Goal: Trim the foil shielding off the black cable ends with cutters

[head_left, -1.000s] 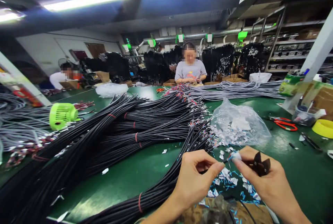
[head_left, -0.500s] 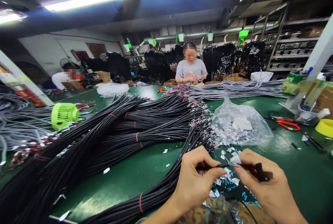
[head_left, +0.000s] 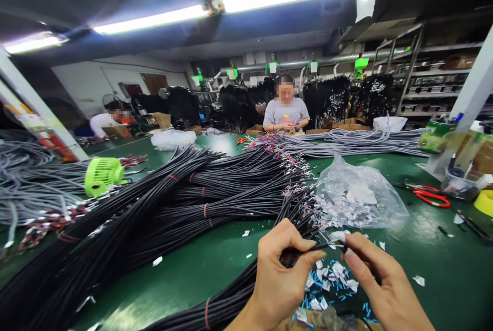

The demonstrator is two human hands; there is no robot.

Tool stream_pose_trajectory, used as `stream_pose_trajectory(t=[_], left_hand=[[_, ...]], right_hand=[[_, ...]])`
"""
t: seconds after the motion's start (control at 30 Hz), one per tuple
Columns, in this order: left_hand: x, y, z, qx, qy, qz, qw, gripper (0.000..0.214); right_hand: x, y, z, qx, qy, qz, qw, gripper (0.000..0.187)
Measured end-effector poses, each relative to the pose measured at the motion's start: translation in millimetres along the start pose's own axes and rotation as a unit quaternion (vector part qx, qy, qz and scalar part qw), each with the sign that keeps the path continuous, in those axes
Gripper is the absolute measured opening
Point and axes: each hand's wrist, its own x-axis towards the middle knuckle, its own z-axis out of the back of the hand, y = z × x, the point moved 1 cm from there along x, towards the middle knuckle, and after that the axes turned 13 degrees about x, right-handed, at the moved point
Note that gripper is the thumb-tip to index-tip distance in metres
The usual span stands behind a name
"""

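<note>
My left hand pinches a black cable between thumb and forefinger, close to its stripped end. At that end my right hand has its fingertips closed by a small piece of white wrapping and thin coloured wires. Something dark shows in the right hand's grip, mostly hidden by the fingers. A bundle of black cables, tied with a red band, runs beneath my left hand. Scraps of white wrapping and short blue bits are strewn below both hands.
More black cable bundles cover the table's left and middle. A clear plastic bag of scraps lies beyond my right hand. Red-handled scissors, a green fan and grey cables lie around. A co-worker sits opposite.
The view has tilted up slightly. My right hand has turned, and the dark tool that stuck out of it is now mostly hidden. A white scrap now shows on the table to its right.
</note>
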Motion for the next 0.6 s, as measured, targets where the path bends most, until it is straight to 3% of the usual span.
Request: stream_pose_trajectory(t=[0.3, 0.6], left_hand=[[-1, -1, -1.8, 0.029, 0.006, -0.025, 0.999, 0.017], [-7, -2, -4.5, 0.114, -0.066, -0.157, 0.979, 0.017]], right_hand=[[5, 14, 2, -0.04, 0.012, 0.042, 0.998, 0.029], [6, 19, 3, -0.018, 0.027, 0.048, 0.998, 0.025]])
